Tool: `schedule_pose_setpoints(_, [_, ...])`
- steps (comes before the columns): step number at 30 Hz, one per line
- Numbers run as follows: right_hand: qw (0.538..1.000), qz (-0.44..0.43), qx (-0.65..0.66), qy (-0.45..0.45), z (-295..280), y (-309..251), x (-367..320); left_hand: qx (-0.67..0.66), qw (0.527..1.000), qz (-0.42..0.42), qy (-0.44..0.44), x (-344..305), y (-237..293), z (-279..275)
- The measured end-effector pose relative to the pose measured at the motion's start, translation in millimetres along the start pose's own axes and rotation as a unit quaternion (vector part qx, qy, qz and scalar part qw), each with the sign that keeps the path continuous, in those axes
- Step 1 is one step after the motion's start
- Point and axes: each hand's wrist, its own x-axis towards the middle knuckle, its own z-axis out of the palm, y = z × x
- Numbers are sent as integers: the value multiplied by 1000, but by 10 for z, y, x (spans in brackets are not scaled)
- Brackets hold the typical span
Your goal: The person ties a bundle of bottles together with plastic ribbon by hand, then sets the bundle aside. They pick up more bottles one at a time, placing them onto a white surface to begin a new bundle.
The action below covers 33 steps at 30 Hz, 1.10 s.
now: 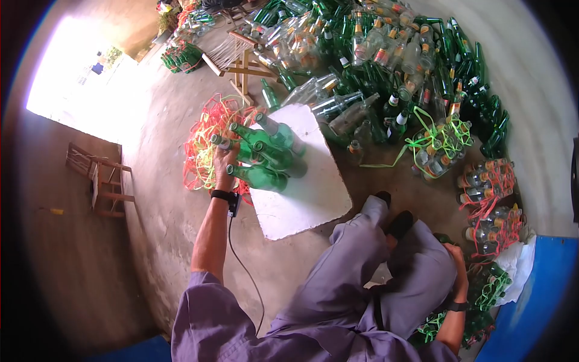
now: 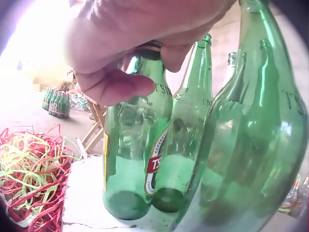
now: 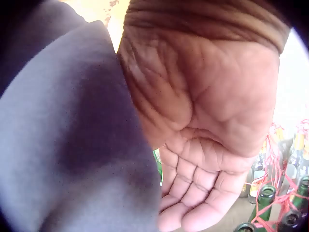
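Several green glass bottles stand grouped on a white board (image 1: 301,208) in front of the person. My left hand (image 1: 224,164) grips the neck of a green bottle (image 2: 126,169) on the board's left side, thumb and fingers curled round it just below the top. That bottle bears a label with a red band. Close beside it are another green bottle (image 2: 181,154) and, nearer the left wrist camera, a large tilted-looking bottle (image 2: 246,145). My right hand (image 3: 207,121) hangs relaxed beside the right knee, palm facing the camera, fingers nearly straight and holding nothing.
Red and yellow-green plastic strips (image 1: 208,133) lie heaped left of the board. A big pile of bottles (image 1: 374,54) fills the back. Strip-tied bundles of bottles (image 1: 491,181) stand at the right, near green bottles (image 3: 265,195). A wooden stool (image 1: 241,66) stands behind the board.
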Motion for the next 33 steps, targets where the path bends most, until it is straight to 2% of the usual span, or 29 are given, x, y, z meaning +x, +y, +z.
schedule_pose_setpoints(3, [1000, 10, 3, -2, 40, 95, -35, -63, 997, 40, -24, -87, 18, 18])
schedule_pose_setpoints(6, [1000, 10, 22, 0, 51, 60, -43, -83, 995, -12, -53, -124, 60, -50])
schedule_pose_setpoints(10, [1000, 20, 12, -18, 48, 137, -57, -84, 993, 16, -84, -6, -267, -219])
schedule_pose_setpoints(11, [999, 36, 2, -5, 26, 83, -67, -102, 991, 12, -84, -31, -286, -229])
schedule_pose_setpoints(13, [997, 52, 33, -35, 31, -49, -75, -100, 990, 17, -94, -81, -271, -219])
schedule_pose_setpoints(15, [997, -3, -55, 50, 200, 358, -212, -89, 987, 27, -134, -115, -207, -217])
schedule_pose_setpoints(16, [996, 11, -65, 64, 151, 313, -213, -108, 984, 31, -136, -157, -198, -202])
schedule_pose_setpoints(18, [987, 97, 127, -25, 162, 131, -52, -78, 981, 58, -165, -23, -443, -395])
schedule_pose_setpoints(19, [987, 101, 125, -14, 218, 179, -97, -117, 988, 21, -99, -229, -335, -304])
schedule_pose_setpoints(21, [992, 66, 96, 48, 340, 327, -181, -74, 992, -1, -105, -257, -404, -401])
schedule_pose_setpoints(22, [988, 130, 84, -6, 263, 256, -207, -81, 991, -18, -102, -304, -432, -433])
schedule_pose_setpoints(24, [988, 119, 85, 38, 378, 320, -296, -70, 993, -46, -81, -297, -621, -582])
schedule_pose_setpoints(25, [987, 107, 90, 74, 425, 279, -334, -67, 995, -43, -57, -668, -231, -365])
schedule_pose_setpoints(26, [980, 168, 108, 26, 405, 264, -369, -56, 996, -55, -33, -754, -262, -350])
schedule_pose_setpoints(27, [978, 178, 107, 36, 424, 245, -415, -45, 997, -68, -10, -879, -343, -416])
schedule_pose_setpoints(29, [994, 106, -6, 28, 498, 233, -506, -4, 997, -54, -62, -1079, -504, -531])
schedule_pose_setpoints(30, [994, 102, -27, 31, 488, 118, -565, -7, 994, -84, -71, -1252, -529, -534])
schedule_pose_setpoints(31, [993, 112, -25, 40, 554, 117, -629, 1, 990, -89, -113, -1299, -732, -628])
schedule_pose_setpoints(33, [985, 160, -35, 56, 698, 155, -752, -11, 985, -138, -101, -1623, -881, -594])
